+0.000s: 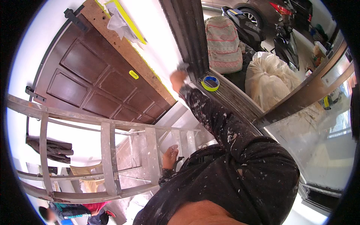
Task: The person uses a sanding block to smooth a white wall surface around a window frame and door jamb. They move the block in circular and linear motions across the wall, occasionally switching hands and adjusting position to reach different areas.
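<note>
My right hand [177, 80] is raised at the brightly lit white wall, beside the dark window frame [189, 36]. A small grey object [183, 67] is in its grip, too blurred to name. Just right of that hand, a roll of tape [211, 86], blue inside and yellow-green outside, lies on the window sill [235, 102]. Lower down, my left hand [170, 157] hangs with curled fingers near the aluminium stepladder [152, 153]. Whether it holds anything cannot be made out. Paint spots cover my dark sleeve [213, 121].
A brown panelled sliding door [101, 102] bears a yellow-green piece [134, 74]. Yellow-green tape [135, 25] edges a wall opening with plastic film [116, 24]. Beyond the window are a backpack [223, 45], a filled plastic bag [267, 76] and a motorbike [244, 26]. Another person [76, 212] is lower left.
</note>
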Demonstrator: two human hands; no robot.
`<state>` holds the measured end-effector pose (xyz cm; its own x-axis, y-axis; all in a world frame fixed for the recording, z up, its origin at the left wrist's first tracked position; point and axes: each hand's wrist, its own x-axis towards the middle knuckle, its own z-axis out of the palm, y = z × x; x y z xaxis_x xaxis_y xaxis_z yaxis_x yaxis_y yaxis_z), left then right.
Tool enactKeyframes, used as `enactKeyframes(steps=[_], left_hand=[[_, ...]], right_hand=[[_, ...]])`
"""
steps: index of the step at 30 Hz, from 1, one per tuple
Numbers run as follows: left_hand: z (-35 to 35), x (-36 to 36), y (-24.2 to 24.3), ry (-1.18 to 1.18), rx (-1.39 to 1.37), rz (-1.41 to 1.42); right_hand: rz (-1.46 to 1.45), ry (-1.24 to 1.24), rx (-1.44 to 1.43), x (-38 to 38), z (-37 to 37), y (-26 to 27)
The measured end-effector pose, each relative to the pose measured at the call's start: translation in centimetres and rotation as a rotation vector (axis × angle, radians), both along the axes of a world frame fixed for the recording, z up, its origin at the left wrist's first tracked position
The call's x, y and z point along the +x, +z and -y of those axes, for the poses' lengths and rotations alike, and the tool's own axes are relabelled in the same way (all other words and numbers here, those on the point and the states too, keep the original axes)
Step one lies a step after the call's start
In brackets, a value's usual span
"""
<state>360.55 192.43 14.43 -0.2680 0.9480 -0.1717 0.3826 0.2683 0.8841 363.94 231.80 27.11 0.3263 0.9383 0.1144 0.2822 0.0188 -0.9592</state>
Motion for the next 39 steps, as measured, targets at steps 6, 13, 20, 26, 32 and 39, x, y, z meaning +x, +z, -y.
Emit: enactKeyframes(steps=[6, 13, 20, 26, 32, 39], left_hand=[[-4.2, 1.4, 5.3, 0.096, 0.182, 0.003], [-11.9, 0.7, 17.2, -0.070, 0.537, -0.081], [-16.2, 1.8, 11.8, -0.784, -0.147, 0.349], [-20.1, 4.7, 9.2, -0.371, 0.302, 0.258], [-33.9, 2.8, 16.1, -0.069, 0.908, -0.247], [-41.4, 5.4, 12.1, -0.049, 1.008, -0.352]], right_hand=[[-0.333, 0.420, 0.533, 3.3, 2.2, 13.2], [1.023, 1.196, 0.291, 14.0, 11.5, 3.8], [1.181, 1.245, 0.493, 18.0, 13.1, 3.9], [0.411, 0.933, 0.529, 21.9, 10.4, 2.5], [0.881, 0.167, 0.109, 29.0, 8.0, -6.0], [0.934, 0.322, -0.111, 30.9, 7.5, -10.9]])
